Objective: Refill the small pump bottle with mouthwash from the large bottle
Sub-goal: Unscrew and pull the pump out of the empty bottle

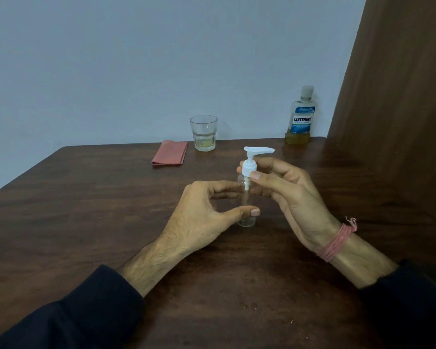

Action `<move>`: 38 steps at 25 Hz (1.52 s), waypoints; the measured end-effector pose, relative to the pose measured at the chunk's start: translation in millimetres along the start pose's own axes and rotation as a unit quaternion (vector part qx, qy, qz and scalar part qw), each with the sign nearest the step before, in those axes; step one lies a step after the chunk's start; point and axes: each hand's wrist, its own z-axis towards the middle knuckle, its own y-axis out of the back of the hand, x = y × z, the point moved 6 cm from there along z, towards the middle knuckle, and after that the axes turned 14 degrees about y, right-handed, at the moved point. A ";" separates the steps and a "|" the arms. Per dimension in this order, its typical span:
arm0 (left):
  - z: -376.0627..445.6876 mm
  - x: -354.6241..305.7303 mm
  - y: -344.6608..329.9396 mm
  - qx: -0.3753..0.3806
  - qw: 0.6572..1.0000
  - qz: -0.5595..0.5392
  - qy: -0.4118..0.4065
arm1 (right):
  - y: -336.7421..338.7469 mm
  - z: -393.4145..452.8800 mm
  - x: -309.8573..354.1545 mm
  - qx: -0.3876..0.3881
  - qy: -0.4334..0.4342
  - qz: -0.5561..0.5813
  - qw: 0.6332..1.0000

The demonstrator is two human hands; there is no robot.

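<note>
Glass (204,133), pink cloth (170,156), table (86,197)

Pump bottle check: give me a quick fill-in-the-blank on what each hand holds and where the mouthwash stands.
1. The right hand pinches the white ____ of the small pump bottle.
2. The left hand steadies the bottle's clear ____.
3. The large mouthwash bottle stands at the table's far edge with its cap ____.
4. The folded pink cloth lies beside the ____.

Missing words: pump collar; body; on; glass
</note>
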 end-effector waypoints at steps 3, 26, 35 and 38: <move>-0.6 -2.2 0.3 0.002 1.000 0.001 -0.002 | -1.9 -0.3 1.2 0.003 0.007 -0.008 1.000; -6.8 -13.9 1.5 0.001 0.999 0.028 -0.024 | -3.8 -4.9 14.5 -0.018 0.071 -0.176 0.982; 0.3 -4.7 -0.2 -0.002 0.999 -0.008 -0.043 | 8.6 6.1 46.3 -0.099 0.185 -0.121 0.970; 5.0 -2.5 0.0 -0.001 0.999 -0.006 -0.052 | 18.6 9.4 58.4 -0.113 0.202 -0.068 0.970</move>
